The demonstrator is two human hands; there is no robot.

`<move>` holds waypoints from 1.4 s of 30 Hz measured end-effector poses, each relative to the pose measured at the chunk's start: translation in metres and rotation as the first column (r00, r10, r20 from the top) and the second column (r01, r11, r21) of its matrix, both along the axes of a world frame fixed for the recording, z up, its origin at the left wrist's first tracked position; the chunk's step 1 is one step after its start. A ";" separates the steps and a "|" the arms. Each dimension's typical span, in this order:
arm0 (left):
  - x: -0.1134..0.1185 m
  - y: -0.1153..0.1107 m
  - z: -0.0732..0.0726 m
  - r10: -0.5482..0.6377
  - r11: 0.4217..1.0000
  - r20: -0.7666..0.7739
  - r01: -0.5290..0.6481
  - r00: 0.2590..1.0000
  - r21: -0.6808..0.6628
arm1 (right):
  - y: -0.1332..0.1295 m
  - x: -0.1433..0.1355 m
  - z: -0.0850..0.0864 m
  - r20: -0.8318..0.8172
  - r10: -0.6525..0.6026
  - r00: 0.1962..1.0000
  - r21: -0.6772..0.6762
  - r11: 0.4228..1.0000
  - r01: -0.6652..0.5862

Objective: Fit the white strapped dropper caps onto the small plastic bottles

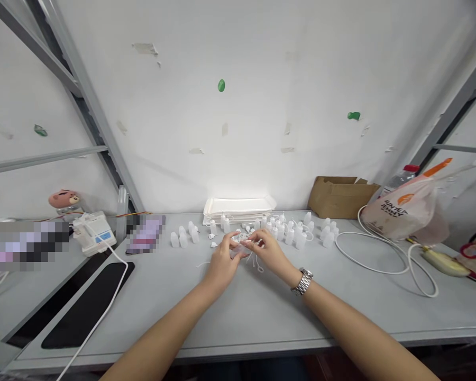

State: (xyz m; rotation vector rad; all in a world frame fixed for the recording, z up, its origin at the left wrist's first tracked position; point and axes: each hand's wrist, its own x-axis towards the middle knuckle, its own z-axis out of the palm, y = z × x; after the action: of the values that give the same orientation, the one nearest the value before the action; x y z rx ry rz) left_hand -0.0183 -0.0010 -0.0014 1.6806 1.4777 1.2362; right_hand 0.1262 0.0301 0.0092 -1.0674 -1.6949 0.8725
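Above the grey table, my left hand (222, 263) is closed, thumb and fingers curled around a small translucent plastic bottle (238, 247) that they mostly hide. My right hand (270, 253), a metal watch at its wrist, pinches at the top of that same bottle; whether it grips a cap cannot be made out. White cords (259, 264) trail on the table beneath my fingers. Several small white-capped bottles (300, 241) stand just beyond and to the right. More small bottles (183, 239) stand to the left of my hands. Loose white caps (213, 245) lie near my left fingers.
Stacked white trays (240, 205) rest against the wall. At the right are a cardboard box (341, 197), a plastic bag (400, 211), a looped white cable (381, 271) and a banana (446, 263). A black mat (89, 307) and a phone (146, 234) lie at the left.
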 end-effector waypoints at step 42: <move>-0.003 0.006 -0.006 0.047 0.997 -0.069 -0.043 0.996 0.056 | -0.008 0.008 0.007 0.002 0.189 0.982 0.171 0.967 -0.186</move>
State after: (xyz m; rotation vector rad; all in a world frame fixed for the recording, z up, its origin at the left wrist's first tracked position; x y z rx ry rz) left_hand -0.0216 0.0051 -0.0076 1.7516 1.5445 1.2636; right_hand 0.1344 0.0223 0.0167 -0.7935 -1.8445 0.8336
